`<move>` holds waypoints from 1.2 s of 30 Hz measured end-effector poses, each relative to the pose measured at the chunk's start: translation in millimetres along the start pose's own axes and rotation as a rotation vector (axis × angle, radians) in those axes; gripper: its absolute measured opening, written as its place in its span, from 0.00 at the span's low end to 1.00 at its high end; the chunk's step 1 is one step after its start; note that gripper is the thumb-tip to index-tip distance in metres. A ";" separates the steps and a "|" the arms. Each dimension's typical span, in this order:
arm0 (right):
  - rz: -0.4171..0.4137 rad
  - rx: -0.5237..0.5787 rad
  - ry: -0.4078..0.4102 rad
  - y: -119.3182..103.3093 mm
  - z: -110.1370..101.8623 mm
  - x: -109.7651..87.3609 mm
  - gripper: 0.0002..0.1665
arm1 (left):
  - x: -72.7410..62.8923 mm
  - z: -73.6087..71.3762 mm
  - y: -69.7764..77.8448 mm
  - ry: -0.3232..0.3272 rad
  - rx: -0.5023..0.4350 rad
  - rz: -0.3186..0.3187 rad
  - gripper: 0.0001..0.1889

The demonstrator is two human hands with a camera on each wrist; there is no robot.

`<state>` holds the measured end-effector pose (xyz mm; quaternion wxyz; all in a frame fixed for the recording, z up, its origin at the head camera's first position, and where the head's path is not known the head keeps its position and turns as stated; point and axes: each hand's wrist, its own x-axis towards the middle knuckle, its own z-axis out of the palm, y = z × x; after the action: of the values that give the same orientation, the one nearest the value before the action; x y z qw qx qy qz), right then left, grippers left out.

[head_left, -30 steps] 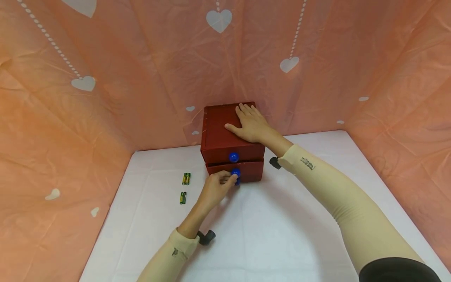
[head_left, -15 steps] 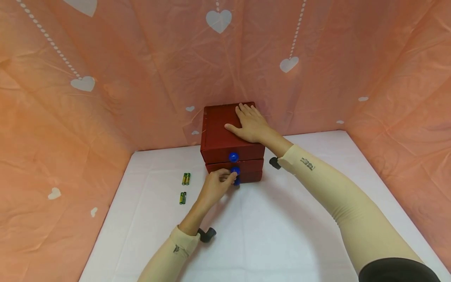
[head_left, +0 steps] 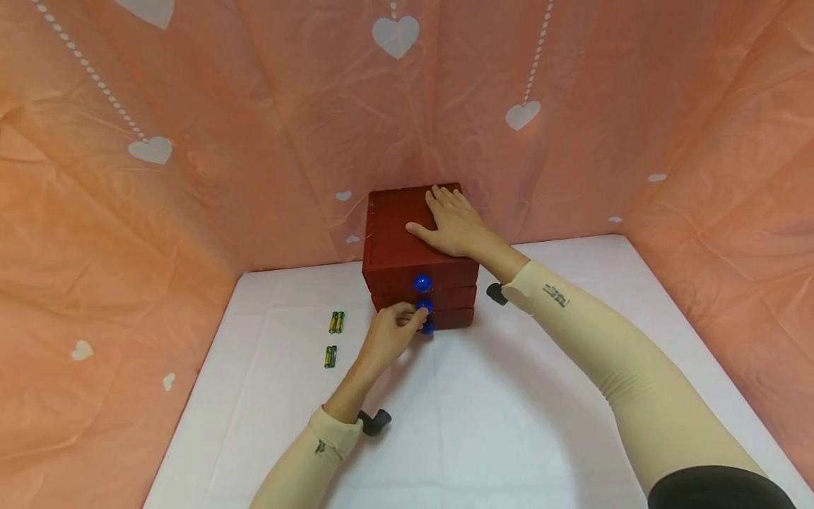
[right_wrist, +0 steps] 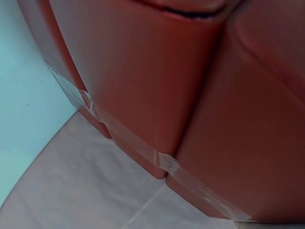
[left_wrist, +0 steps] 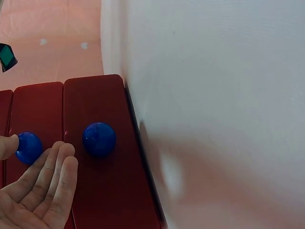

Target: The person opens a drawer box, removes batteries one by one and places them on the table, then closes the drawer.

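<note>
A dark red three-drawer box (head_left: 397,237) with blue round knobs stands against the back wall. My left hand (head_left: 389,338) pinches the middle knob (left_wrist: 29,149) between thumb and forefinger. The other fingers reach toward the bottom knob (left_wrist: 99,139) without holding it. All three drawer fronts sit nearly flush, and the top knob (head_left: 422,283) is untouched. My right hand (head_left: 453,225) lies flat on top of the box with fingers spread. The right wrist view looks down the side of the box, where clear tape (right_wrist: 138,138) runs across the layers; that hand is outside this view.
Two small pairs of green and yellow batteries, the farther pair (head_left: 336,322) and the nearer pair (head_left: 331,357), lie left of the box. White cloth (head_left: 496,424) covers the table. Pink sheeting (head_left: 286,141) with hearts encloses the back and sides.
My left hand has pushed the middle drawer back into the box by its knob, which uncovered the bottom drawer's front. The right hand has stayed in place on top.
</note>
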<state>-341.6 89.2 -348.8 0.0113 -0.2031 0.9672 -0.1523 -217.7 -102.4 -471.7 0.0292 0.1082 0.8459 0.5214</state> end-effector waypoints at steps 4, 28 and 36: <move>-0.003 0.002 -0.002 0.4 -0.6 -0.6 0.55 | -0.5 -0.2 -0.8 -0.005 0.009 0.004 0.18; -0.003 0.015 0.005 -0.4 -0.2 -1.1 0.55 | -12.0 0.1 -22.9 -0.033 0.085 -0.055 0.14; -0.004 0.013 0.006 0.2 1.1 -1.0 0.55 | -12.3 1.6 -27.9 -0.052 0.080 -0.093 0.15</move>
<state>-340.6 89.5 -350.0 0.0095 -0.2043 0.9658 -0.1594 -209.6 -115.7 -498.0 0.0714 0.0833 0.8691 0.4823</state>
